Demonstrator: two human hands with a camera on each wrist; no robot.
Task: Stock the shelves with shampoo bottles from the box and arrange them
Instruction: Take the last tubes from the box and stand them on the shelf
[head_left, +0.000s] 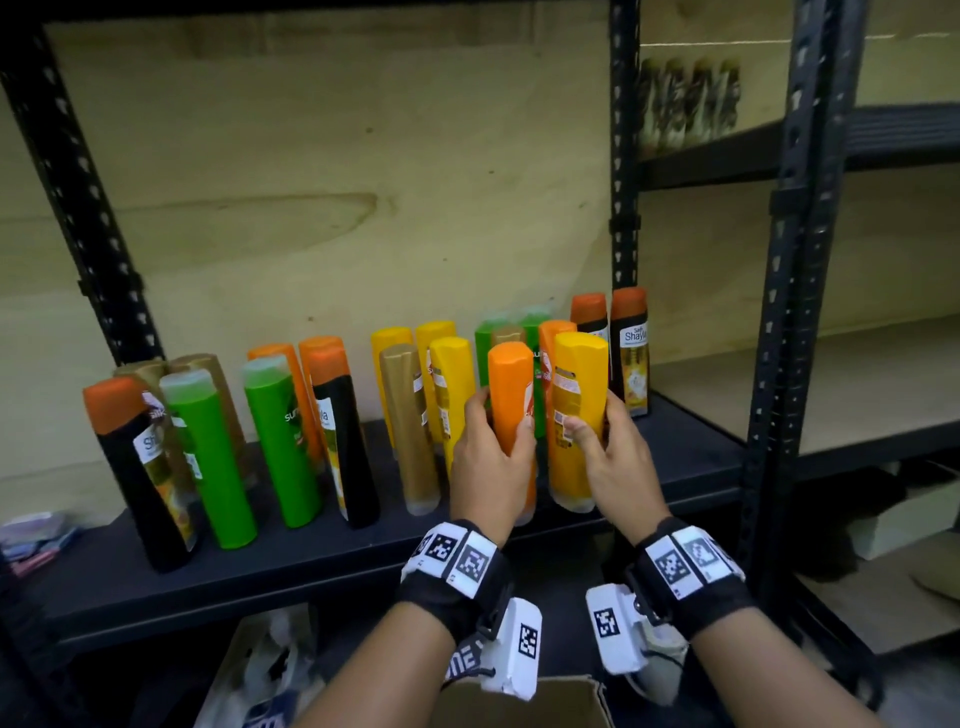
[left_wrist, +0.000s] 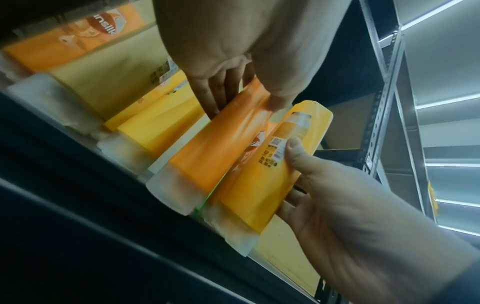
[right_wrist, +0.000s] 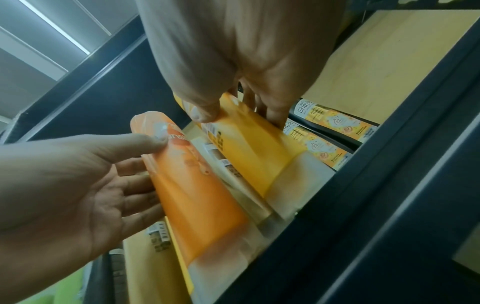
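An orange shampoo bottle and a yellow shampoo bottle stand side by side, translucent caps down, at the front of the black shelf. My left hand grips the orange bottle around its middle, thumb on the right side. My right hand grips the yellow bottle, thumb on its back label. In the left wrist view my left hand wraps the orange bottle's upper part. In the right wrist view my right hand pinches the yellow bottle beside the orange bottle.
Several green, gold, yellow, orange and black bottles fill the shelf to the left and behind. Two black bottles stand against the right post. A cardboard box sits below my wrists. A second rack stands to the right.
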